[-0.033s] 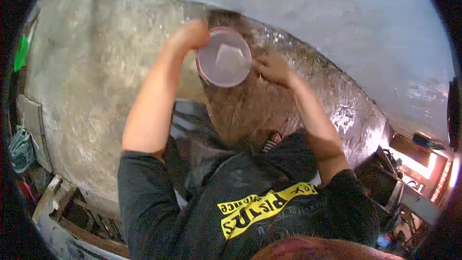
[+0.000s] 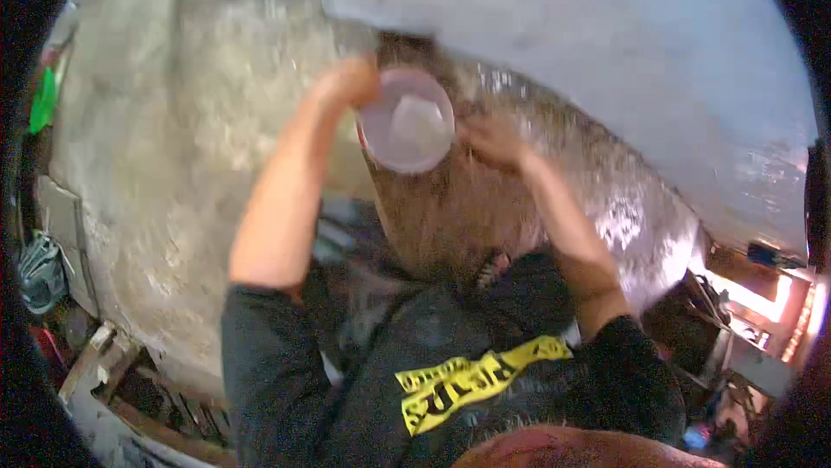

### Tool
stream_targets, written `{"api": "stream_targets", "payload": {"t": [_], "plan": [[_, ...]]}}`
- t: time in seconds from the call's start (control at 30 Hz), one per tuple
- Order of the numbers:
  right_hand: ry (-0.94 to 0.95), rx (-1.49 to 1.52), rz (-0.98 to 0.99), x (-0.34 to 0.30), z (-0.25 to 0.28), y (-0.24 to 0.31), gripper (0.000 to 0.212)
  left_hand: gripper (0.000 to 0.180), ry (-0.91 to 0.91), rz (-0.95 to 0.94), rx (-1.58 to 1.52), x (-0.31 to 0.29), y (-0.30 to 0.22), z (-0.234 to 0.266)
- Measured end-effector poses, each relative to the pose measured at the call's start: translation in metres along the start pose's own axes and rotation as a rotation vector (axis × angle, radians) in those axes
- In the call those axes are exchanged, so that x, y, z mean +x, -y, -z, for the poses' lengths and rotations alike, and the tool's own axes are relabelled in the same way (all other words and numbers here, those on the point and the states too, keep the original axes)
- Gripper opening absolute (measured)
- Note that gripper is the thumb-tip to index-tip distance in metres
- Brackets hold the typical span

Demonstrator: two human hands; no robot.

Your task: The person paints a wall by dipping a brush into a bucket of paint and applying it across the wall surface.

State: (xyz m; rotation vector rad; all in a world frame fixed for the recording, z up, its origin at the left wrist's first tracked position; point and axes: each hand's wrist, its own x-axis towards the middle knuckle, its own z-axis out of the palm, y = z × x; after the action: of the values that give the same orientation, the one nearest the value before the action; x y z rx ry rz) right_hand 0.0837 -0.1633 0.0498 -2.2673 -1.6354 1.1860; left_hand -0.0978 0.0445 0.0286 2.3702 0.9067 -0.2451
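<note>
Bucket: a round, pale plastic bucket [image 2: 379, 135], its open mouth toward the camera, is between the two hands in front of the person, above brown ground [image 2: 450, 217].
Inside the bucket: a whitish patch [image 2: 420, 124], too blurred to identify.
Left hand: the left hand [image 2: 351, 83] is clamped on the bucket's upper-left rim.
Right hand: the right hand [image 2: 493, 139] is at the bucket's right side; blur hides whether its fingers grip anything.
Clothing: black T-shirt [image 2: 363, 399] with a yellow printed band.
Far left: a crumpled plastic bag [image 2: 41, 276] and a bright green object [image 2: 42, 101].
</note>
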Motion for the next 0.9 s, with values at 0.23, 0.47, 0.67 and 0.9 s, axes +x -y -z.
{"api": "stream_targets", "payload": {"t": [0.23, 0.47, 0.67, 0.9], "plan": [[0.096, 1.129, -0.146, -0.053, -0.015, 0.009, 0.02, 0.026, -0.053, 0.106, -0.036, -0.021, 0.012, 0.004], [-0.139, 1.216, 0.157, -0.078, 0.071, 0.096, 0.024, 0.037, -0.584, 0.318, -0.285, -0.019, 0.016, 0.027], [-0.366, 1.285, 0.302, -0.047, 0.116, 0.151, 0.03, 0.038, -0.585, 0.269, -0.33, -0.016, 0.018, 0.026], [-0.444, 1.275, 0.44, -0.036, 0.131, 0.191, 0.028, 0.039, -0.546, 0.243, -0.293, -0.026, 0.006, 0.03]]}}
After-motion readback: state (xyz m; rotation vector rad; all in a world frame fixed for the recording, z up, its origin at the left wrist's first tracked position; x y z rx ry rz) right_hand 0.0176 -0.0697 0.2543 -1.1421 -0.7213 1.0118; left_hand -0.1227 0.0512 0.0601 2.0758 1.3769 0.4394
